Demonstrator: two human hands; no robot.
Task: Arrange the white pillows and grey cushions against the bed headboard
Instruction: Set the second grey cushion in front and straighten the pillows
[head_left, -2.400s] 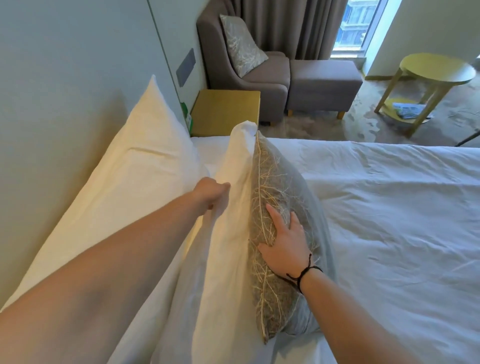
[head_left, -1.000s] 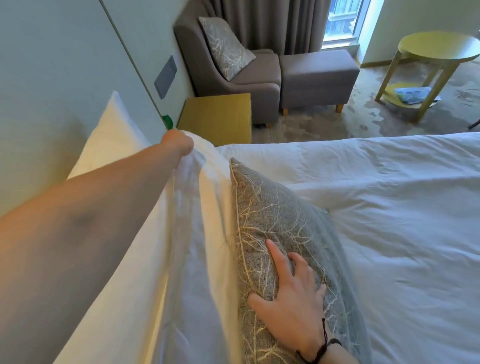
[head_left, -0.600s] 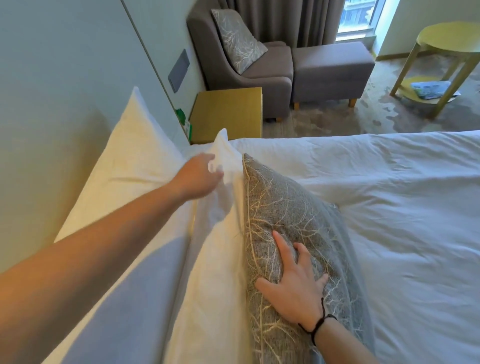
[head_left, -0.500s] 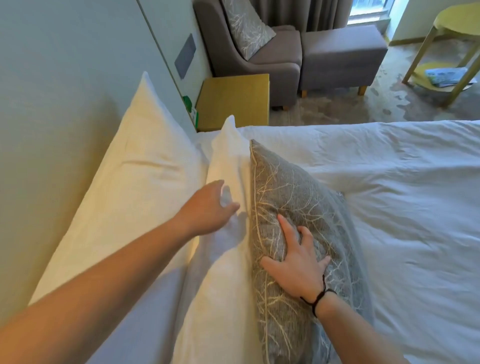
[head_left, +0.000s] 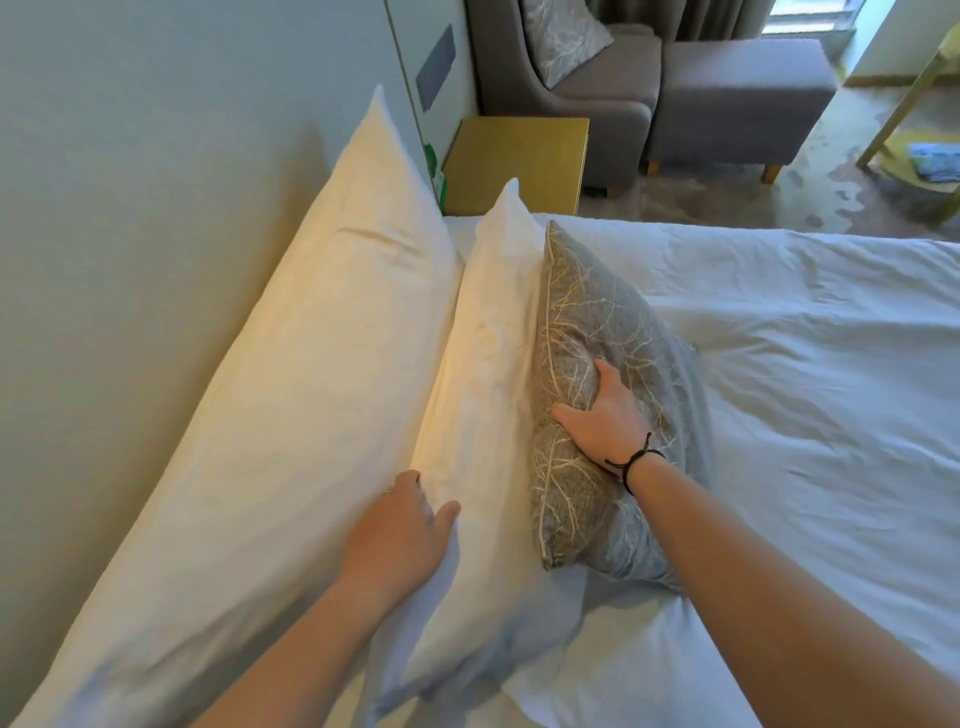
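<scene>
Head view over a made bed (head_left: 810, 364) with white duvet. Rear white pillow (head_left: 291, 395) standing on edge, leaning full-length against the pale headboard (head_left: 156, 171). Front white pillow (head_left: 483, 395) standing just before it, touching along the seam between the two. Grey cushion (head_left: 587, 332) with pale branch pattern upright against the front white pillow, lower edge on the bed. Left hand (head_left: 400, 530) laid on the near part of the front white pillow at the seam, fingertips sunk between the two pillows and hidden; thumb spread across the pillow's face; whether any cloth is pinched cannot be told. Right hand (head_left: 602, 421) pressed on the cushion's face, fingers bent and digging into the fabric, thumb spread toward the piped edge; black cord bracelet (head_left: 631, 462) at the wrist. Beyond the bed: yellow bedside table (head_left: 514, 161), grey armchair (head_left: 571, 88) bearing a second patterned cushion (head_left: 561, 36), grey footstool (head_left: 737, 98).
</scene>
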